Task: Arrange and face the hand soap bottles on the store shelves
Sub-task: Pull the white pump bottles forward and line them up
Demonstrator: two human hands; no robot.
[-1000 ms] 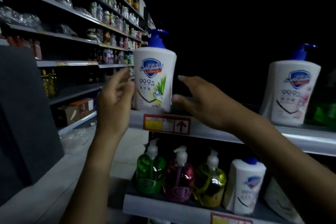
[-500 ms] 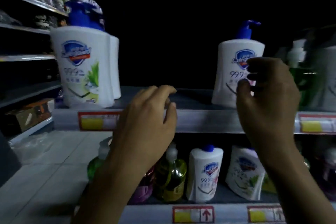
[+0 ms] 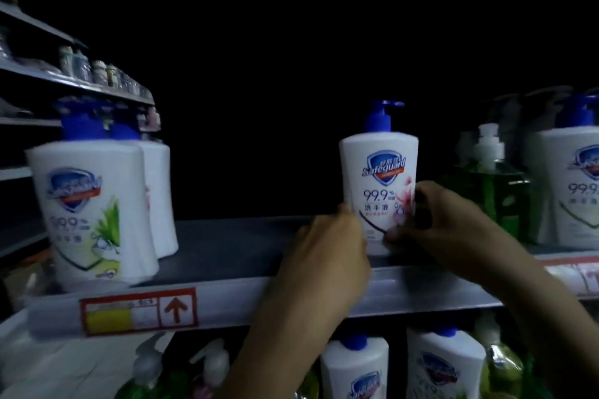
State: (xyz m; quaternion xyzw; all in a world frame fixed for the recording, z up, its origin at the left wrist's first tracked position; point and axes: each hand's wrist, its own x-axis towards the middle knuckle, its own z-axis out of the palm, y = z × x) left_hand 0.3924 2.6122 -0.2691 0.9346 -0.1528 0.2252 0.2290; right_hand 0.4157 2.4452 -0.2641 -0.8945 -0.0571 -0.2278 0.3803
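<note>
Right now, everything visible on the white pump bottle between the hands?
The white pump bottle: opaque plastic by its look, blue pump head, nozzle pointing right. Safeguard shield label, 99.9% and a pink flower face the camera. It stands upright on the grey shelf. The left hand holds its lower left side; the right hand grips the lower right, thumb across the front.

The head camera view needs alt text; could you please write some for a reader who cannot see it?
A left hand and right hand hold the lower part of a white Safeguard bottle with a blue pump, upright on a store shelf. Two similar bottles stand further left, a green bottle to the right.
</note>
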